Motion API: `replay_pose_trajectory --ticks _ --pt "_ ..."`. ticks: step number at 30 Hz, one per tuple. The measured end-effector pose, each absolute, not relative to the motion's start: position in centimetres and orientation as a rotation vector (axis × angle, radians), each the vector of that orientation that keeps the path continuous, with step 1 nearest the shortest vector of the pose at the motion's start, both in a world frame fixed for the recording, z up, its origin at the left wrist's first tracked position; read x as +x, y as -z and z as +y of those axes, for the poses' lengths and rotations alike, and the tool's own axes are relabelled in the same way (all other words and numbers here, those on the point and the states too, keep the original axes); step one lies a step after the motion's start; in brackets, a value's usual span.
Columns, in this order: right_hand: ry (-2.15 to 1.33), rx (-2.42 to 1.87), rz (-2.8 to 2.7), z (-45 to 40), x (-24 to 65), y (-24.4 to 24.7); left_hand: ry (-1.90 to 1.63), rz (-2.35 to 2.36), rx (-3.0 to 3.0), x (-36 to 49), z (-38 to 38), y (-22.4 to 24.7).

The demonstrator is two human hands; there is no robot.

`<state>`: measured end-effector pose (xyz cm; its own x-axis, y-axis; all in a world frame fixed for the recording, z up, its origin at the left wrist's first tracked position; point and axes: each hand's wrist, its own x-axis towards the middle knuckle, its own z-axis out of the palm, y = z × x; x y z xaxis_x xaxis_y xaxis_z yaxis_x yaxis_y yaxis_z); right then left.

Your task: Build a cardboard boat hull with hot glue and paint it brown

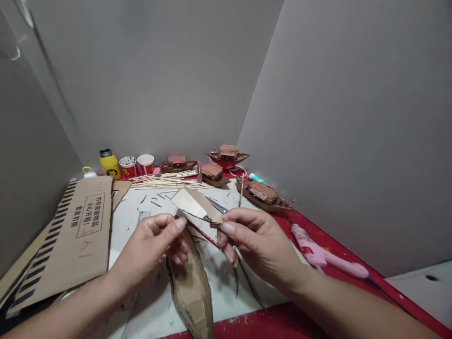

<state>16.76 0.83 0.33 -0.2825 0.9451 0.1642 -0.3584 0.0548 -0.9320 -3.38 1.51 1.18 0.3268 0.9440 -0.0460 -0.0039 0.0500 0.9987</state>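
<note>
My right hand [247, 235] pinches a small folded piece of cardboard [192, 205], brown with a pale face, between thumb and forefinger. A thin red stick-like tool [205, 235] runs from near the left fingertips to the lower fingers of the right hand; its kind is unclear. My left hand [158, 240] is closed, thumb pressed to finger, by the near-left end of the piece; a small grey edge shows at the thumb, but what it grips is unclear. Below the hands lies a long boat-shaped cardboard hull [192, 287], dark along its edges. Partly hidden behind the piece are scissors [217, 205].
Several brown model boats [263, 193] stand at the back and right. A pink glue gun [328, 259] lies on the red cloth. Thin wooden sticks [165, 181], paper cups [145, 164] and a yellow bottle [109, 165] are at the back. Flat printed cardboard [63, 263] lies left.
</note>
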Motion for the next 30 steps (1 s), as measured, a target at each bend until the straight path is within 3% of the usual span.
replay_pose_trajectory --ticks 4,11,30 --pt "-1.415 -0.795 -1.241 0.0 16.3 -1.0 -1.359 1.014 2.033 -3.6 -0.1 -1.5" --pt "-1.323 -0.915 -1.458 -1.0 15.0 -0.8 -1.464 0.722 2.692 -3.5 -0.6 -0.1" --pt "-0.828 -0.906 -1.839 -1.0 15.1 -0.2 -1.398 0.755 2.927 -4.1 -0.7 1.4"
